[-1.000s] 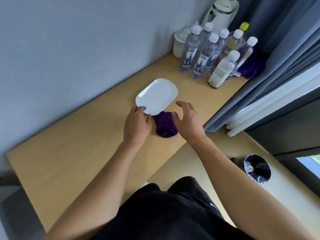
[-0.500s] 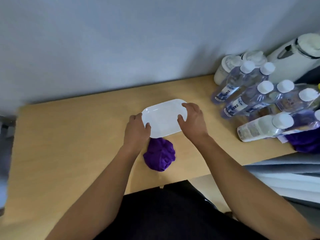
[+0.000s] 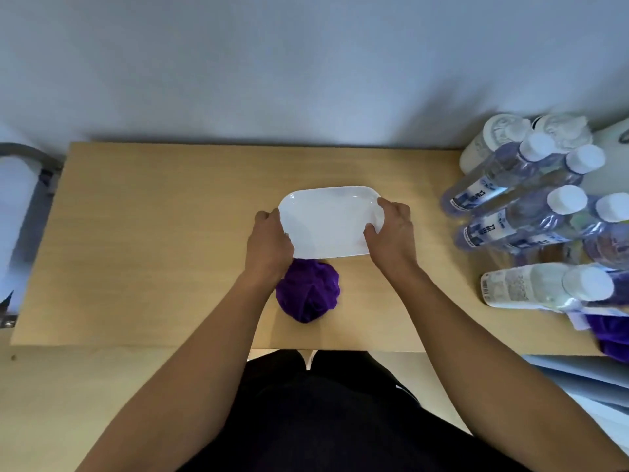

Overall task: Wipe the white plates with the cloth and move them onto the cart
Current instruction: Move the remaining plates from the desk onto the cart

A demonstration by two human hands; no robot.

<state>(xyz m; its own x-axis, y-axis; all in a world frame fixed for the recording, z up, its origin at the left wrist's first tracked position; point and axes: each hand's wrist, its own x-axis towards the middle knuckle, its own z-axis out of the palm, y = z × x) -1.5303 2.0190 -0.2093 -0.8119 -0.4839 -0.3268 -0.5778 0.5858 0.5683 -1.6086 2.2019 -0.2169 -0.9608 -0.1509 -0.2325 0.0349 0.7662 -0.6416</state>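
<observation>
White plate [image 3: 326, 229], ends under left hand [image 3: 269, 248] and right hand [image 3: 391, 238]; cloth [image 3: 308, 292] partly beneath.

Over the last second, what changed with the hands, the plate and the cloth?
The right hand, open above the purple cloth, moved to the right end of the white plate and gripped it; the left hand grips the left end. The cloth stayed bunched on the table, the bottles at the right.
</observation>
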